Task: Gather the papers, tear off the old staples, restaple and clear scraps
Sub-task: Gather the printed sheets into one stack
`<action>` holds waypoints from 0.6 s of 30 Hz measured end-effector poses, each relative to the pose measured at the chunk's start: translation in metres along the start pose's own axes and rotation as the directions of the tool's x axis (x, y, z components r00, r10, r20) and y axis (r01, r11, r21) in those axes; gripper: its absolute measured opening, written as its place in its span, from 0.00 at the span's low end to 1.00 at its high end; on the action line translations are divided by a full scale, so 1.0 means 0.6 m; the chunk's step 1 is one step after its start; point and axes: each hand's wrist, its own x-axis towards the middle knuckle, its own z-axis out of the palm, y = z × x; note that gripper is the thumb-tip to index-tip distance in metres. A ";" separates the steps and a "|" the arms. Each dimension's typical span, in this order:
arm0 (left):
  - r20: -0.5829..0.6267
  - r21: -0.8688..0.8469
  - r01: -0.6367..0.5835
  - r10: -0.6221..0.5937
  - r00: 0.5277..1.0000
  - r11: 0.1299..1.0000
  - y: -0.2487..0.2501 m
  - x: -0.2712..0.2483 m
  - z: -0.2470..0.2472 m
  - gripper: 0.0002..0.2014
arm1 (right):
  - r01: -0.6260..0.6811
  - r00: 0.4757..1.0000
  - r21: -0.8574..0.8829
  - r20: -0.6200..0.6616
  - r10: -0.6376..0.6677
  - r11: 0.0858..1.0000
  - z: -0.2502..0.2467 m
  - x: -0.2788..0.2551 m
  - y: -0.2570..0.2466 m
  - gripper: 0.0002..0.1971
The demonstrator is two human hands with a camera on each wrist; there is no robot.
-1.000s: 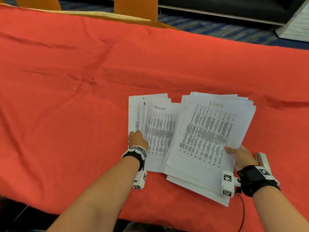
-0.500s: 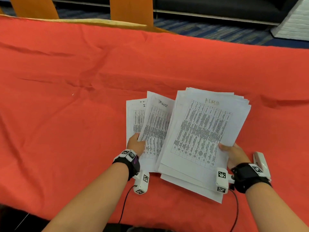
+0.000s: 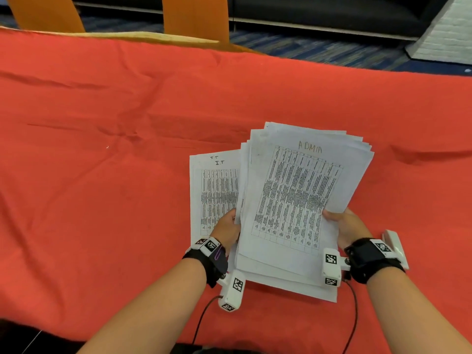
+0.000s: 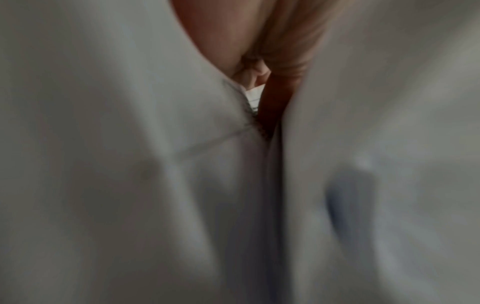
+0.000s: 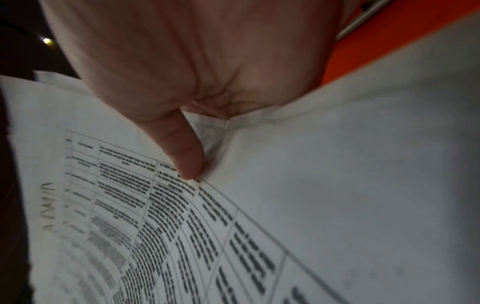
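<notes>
ADMIN stack (image 3: 301, 200): on the tablecloth (image 3: 102, 200), overlapping the right edge of the I.T sheets (image 3: 214, 192)
Stapler (image 3: 394, 245): right of the stack, behind the right wrist
Chairs (image 3: 195, 17): beyond the table's far edge

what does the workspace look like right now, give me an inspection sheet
surface: red cloth, wrinkled, covering the table.
job's things: ADMIN stack, loosely fanned, held at both side edges; I.T sheets lying flat on the cloth, partly under that stack; white stapler on the cloth behind the right wrist.
clutter: one tiny pale speck on the cloth; too small to identify.
grippers: left hand grips the stack's left edge; right hand pinches the right edge, thumb on top.
cables: dark leads run from both wrist cameras toward the near table edge.
surroundings: orange chair backs, patterned carpet.
</notes>
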 end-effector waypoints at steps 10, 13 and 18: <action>0.007 0.235 -0.067 0.067 0.998 0.970 -0.014 0.009 -0.013 0.11 | 0.093 0.993 -0.268 -0.050 -0.110 0.959 0.005 -0.002 0.010 0.22; -0.283 0.445 0.032 0.107 0.953 0.895 -0.024 0.027 -0.049 0.10 | 0.079 0.992 -0.195 -0.082 -0.096 0.978 -0.008 -0.004 0.017 0.21; -0.565 0.574 0.269 0.136 0.814 0.773 -0.032 0.049 -0.109 0.17 | 0.058 0.990 -0.200 -0.116 -0.083 0.978 -0.024 -0.009 0.020 0.23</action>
